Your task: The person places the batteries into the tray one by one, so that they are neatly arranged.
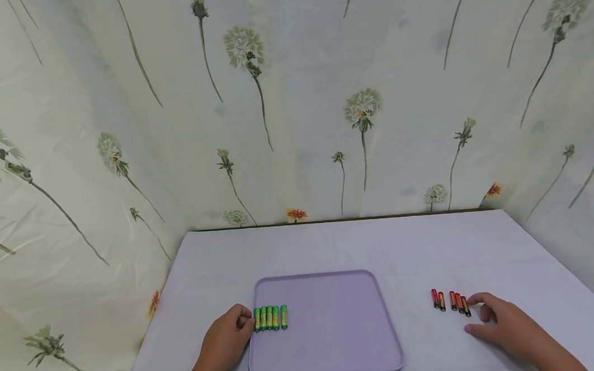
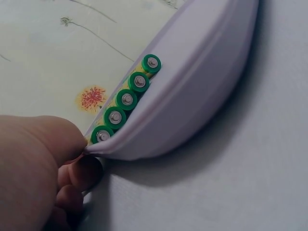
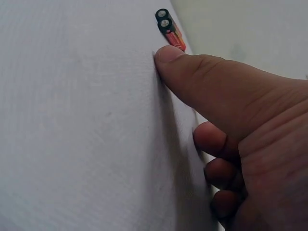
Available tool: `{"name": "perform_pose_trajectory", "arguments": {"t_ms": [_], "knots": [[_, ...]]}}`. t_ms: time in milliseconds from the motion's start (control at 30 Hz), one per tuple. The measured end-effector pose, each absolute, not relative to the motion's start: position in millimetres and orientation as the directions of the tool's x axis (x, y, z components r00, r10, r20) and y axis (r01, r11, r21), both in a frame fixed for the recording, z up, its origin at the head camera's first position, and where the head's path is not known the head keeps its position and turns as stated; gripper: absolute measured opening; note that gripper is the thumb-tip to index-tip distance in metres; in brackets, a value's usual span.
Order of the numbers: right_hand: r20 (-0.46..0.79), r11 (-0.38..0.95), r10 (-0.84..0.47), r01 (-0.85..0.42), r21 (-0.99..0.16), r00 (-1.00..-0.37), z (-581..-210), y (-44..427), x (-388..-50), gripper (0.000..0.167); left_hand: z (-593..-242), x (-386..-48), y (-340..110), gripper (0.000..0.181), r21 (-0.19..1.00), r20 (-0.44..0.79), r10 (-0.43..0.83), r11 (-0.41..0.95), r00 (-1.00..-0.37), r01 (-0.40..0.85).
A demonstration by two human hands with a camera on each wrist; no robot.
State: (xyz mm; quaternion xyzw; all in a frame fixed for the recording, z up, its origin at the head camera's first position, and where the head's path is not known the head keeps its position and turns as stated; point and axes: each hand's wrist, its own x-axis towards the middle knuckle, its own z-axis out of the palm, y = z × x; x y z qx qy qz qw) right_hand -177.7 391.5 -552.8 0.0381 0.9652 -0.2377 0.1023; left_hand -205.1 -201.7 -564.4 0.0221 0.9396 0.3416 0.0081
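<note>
Several green AA-style batteries (image 1: 269,318) stand side by side at the left edge of the purple tray (image 1: 335,329), one slightly apart from the others. Their metal ends (image 2: 127,99) show over the rim in the left wrist view. My left hand (image 1: 227,336) pinches the tray's left rim, thumb above and curled fingers below. On the right, my right hand (image 1: 511,323) rests by several red and black batteries (image 1: 459,303). Its index finger reaches the rightmost battery, while the thumb stays apart. In the right wrist view, two batteries (image 3: 171,31) show beyond the thumb; the index finger is hidden.
A white-covered table (image 1: 411,247) carries the tray and the loose batteries. Flower-patterned cloth (image 1: 302,95) hangs behind it and along both sides. Two dark objects are cut off at the bottom edge of the head view.
</note>
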Motion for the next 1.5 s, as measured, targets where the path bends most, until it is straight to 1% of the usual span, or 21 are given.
{"name": "perform_pose_trajectory", "arguments": {"t_ms": [133, 233, 333, 667, 833, 1000, 1133, 1500], "knots": [[-0.199, 0.878, 0.023, 0.115, -0.464, -0.980, -553.2, 390.5, -176.6, 0.079, -564.3, -205.5, -201.9, 0.009, 0.641, 0.005, 0.047, 0.766, -0.999, 0.040], [-0.148, 0.887, -0.011, 0.059, -0.458, -0.989, -554.7, 389.6, -175.6, 0.079, -565.0, -205.8, -202.0, 0.009, 0.642, 0.004, 0.046, 0.766, -0.999, 0.038], [-0.113, 0.897, -0.033, 0.021, -0.442, -0.993, -556.6, 388.8, -174.9, 0.076, -565.4, -205.9, -201.7, 0.010, 0.642, 0.002, 0.044, 0.766, -0.999, 0.035], [-0.065, 0.893, -0.028, 0.005, -0.450, -0.997, -562.3, 391.1, -171.8, 0.056, -565.4, -206.7, -200.8, 0.008, 0.636, 0.010, 0.045, 0.771, -0.999, 0.041], [-0.081, 0.892, -0.014, 0.024, -0.451, -0.997, -562.3, 390.8, -172.8, 0.055, -567.2, -207.2, -201.5, 0.008, 0.635, 0.003, 0.038, 0.772, -0.999, 0.032], [-0.038, 0.894, -0.015, 0.004, -0.447, -0.999, -562.8, 390.8, -169.4, 0.051, -566.8, -206.8, -201.1, 0.008, 0.642, -0.006, 0.038, 0.766, -0.999, 0.025], [-0.036, 0.895, -0.002, 0.014, -0.445, -0.999, -562.7, 390.7, -168.5, 0.053, -566.5, -206.5, -201.7, 0.009, 0.645, -0.008, 0.044, 0.763, -0.999, 0.028], [-0.121, 0.873, 0.069, 0.119, -0.473, -0.990, -559.0, 390.4, -170.5, 0.064, -565.5, -206.1, -200.8, 0.009, 0.644, -0.013, 0.041, 0.765, -0.999, 0.023]]}}
